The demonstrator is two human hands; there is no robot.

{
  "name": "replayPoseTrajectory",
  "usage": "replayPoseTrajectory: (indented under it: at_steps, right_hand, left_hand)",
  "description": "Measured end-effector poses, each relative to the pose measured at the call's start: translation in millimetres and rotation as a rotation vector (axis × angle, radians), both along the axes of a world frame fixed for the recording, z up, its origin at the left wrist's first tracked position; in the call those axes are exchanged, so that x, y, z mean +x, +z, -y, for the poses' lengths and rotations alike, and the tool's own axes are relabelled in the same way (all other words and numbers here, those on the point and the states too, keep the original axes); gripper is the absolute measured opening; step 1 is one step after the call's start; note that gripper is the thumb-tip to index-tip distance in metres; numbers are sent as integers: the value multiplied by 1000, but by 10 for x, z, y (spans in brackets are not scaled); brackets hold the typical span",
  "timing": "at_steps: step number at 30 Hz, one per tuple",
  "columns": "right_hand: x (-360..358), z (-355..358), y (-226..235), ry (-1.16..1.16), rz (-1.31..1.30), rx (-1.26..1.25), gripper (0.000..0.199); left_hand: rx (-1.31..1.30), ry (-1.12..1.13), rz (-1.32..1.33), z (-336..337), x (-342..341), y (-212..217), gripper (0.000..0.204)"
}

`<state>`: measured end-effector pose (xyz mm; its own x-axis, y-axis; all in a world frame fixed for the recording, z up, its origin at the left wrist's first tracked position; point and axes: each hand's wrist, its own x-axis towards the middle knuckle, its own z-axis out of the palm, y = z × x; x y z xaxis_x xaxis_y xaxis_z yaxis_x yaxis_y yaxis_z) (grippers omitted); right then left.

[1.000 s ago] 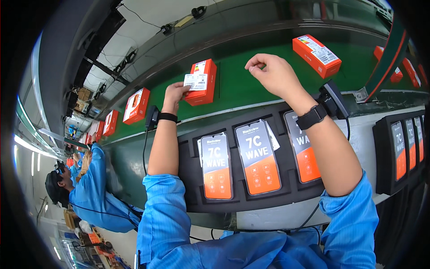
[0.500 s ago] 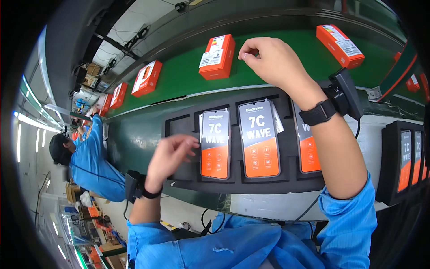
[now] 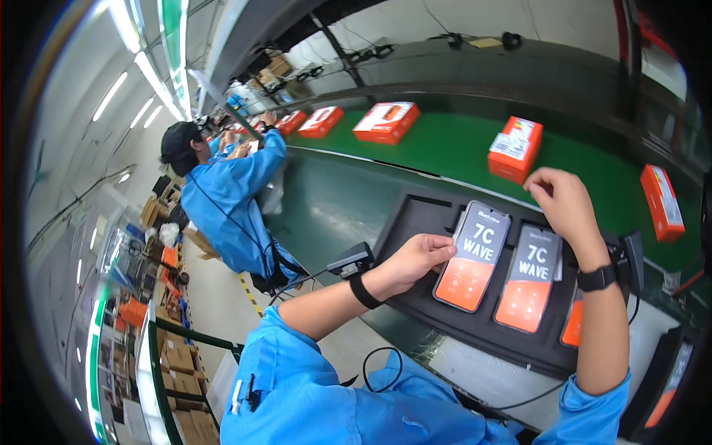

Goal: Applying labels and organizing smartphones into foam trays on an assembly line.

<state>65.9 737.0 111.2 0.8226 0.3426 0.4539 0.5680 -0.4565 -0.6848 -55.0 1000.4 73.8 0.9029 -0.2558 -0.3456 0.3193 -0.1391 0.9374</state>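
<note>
My left hand (image 3: 415,261) pinches the left edge of a smartphone (image 3: 472,256) with a grey and orange screen film. This phone lies tilted over its slot in a black foam tray (image 3: 406,236). To its right a second smartphone (image 3: 529,278) rests in the tray, with a white slip partly showing beside it. A third smartphone (image 3: 572,323) is mostly hidden behind my right forearm. My right hand (image 3: 562,199) hovers over the far edge of the tray, close to an orange box (image 3: 515,148). Its fingers are curled, and no object shows in them.
More orange boxes (image 3: 386,122) stand in a row on the green belt (image 3: 445,152) beyond the tray. Another orange box (image 3: 661,202) is at the right. At the left a co-worker in blue (image 3: 222,200) works along the same bench. A second black tray (image 3: 671,386) holds phones at lower right.
The view has swung left, bringing more of the co-worker into sight. My left hand has reached the leftmost phone and gripped its edge. My right hand stays curled near the orange box.
</note>
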Motion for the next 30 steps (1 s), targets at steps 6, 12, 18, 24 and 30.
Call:
replayPoseTrajectory:
  at_steps: [6, 12, 18, 24, 30]
  right_hand:
    - [-162, -307, -160, 24, 157, -158, 9]
    - [-553, -697, -178, 55, 328, -597, 34]
    - [-674, -930, -157, -21, 257, -832, 60]
    - [-503, -1062, -207, 102, 180, -464, 36]
    - [-356, -1150, -362, 238, -199, -157, 21]
  left_hand:
    - [-536, 373, 202, -485, 520, 117, 34]
    - [-743, 528, 266, -728, 1841, 19, 34]
    - [-719, 604, 186, -641, 2365, -312, 29]
    - [-644, 510, 242, -705, 2292, -277, 29]
    - [-691, 437, 155, -1014, 2256, -232, 21]
